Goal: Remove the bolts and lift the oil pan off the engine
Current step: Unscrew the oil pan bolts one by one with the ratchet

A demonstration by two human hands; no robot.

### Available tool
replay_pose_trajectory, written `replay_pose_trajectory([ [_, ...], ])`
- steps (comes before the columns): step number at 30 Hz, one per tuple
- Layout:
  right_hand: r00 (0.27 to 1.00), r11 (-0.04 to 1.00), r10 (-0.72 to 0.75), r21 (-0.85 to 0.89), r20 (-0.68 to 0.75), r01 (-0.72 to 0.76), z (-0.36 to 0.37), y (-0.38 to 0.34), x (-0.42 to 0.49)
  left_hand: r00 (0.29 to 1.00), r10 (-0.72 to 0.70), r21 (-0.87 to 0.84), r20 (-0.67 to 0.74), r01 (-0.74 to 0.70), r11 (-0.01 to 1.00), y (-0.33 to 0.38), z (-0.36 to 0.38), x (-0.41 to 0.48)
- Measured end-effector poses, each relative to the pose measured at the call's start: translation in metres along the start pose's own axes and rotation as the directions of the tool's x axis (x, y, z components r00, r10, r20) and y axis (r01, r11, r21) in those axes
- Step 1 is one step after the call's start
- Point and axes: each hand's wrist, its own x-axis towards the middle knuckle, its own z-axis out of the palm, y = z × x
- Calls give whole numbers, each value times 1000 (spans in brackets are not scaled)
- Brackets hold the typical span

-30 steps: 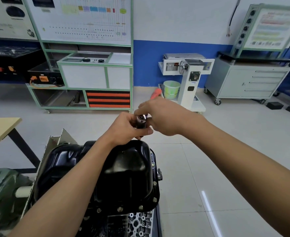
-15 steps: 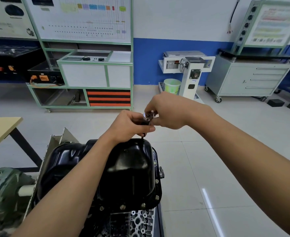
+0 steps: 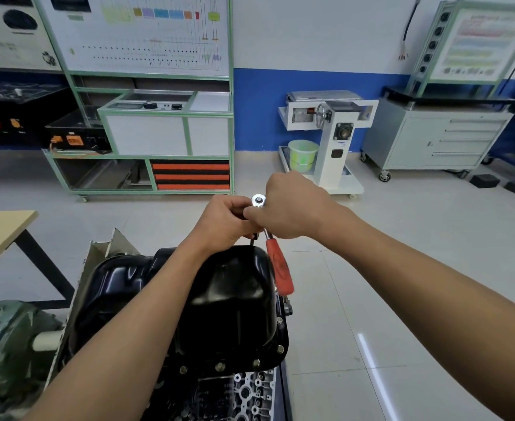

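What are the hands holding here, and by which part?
A ratchet wrench. The right hand grips its metal shaft just below the head, red handle free; the left hand pinches a mostly hidden part under the head.

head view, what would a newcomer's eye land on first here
Mid-frame, the left hand and right hand both grip a ratchet with a red handle, its shiny head raised above the far end of the oil pan. That glossy black pan fills the lower middle, with bolts seated along its near rim. Farther back, a pale green bucket stands out against the blue wall band.
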Motion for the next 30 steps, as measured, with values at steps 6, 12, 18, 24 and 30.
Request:
replay_pose_trajectory([
  [6,993,959,-109,-258,49,118,-13,0,-1,998,17,-27,58,-16,1000,3,1,-3],
  [12,938,861,-305,-375,163,345,-15,5,7,992,-7,-41,126,13,999,3,1,-2],
  [18,832,751,-517,-360,200,553,-18,10,10,990,-44,-22,135,47,999,3,0,0],
  [24,911,819,-397,-407,106,405,-17,13,9,992,-87,-25,87,90,996,0,1,0],
  [30,974,881,-227,-424,10,210,-16,5,3,997,-62,-1,54,62,998,4,1,-2],
])
